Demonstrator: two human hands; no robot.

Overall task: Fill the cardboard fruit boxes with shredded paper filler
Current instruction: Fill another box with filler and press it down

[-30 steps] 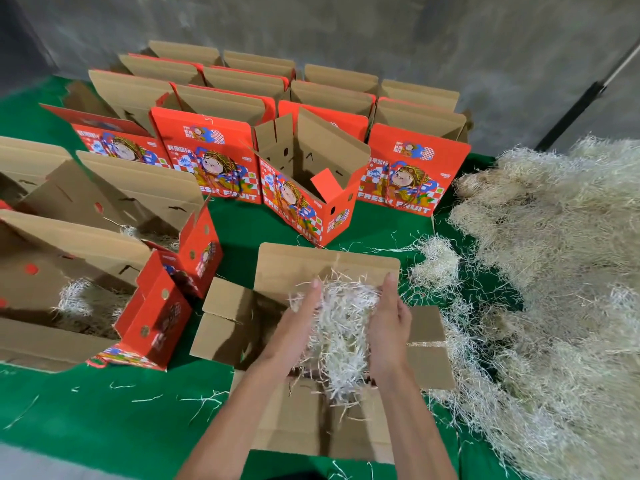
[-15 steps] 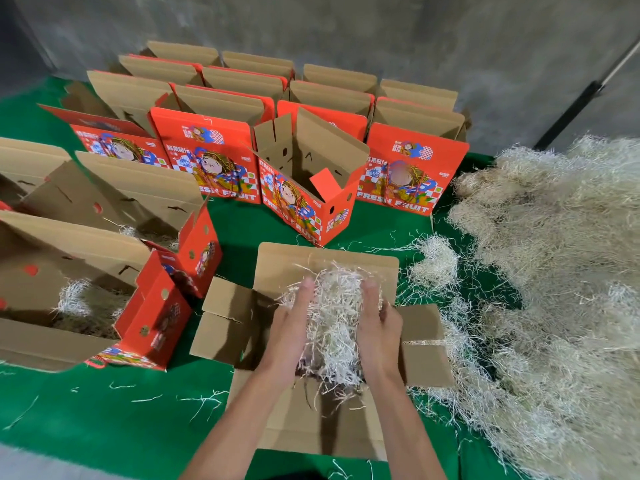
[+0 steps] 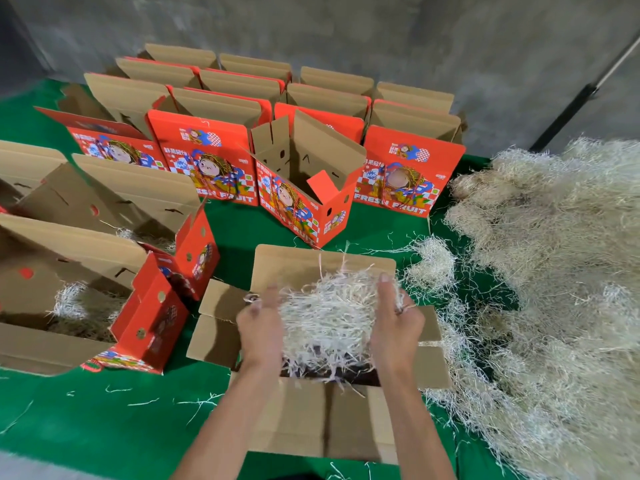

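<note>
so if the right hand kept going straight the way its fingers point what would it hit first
Probably the far flap of the open box in front of the person, since the right hand points forward over the clump of shredded paper that it holds. Depth is unclear: it may pass above the flap.

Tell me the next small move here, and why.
Probably lower the wad of shredded paper into the open box and let go. The left hand and right hand hold it between them right above the opening, and the dark inside showing under it looks mostly unfilled.
</note>
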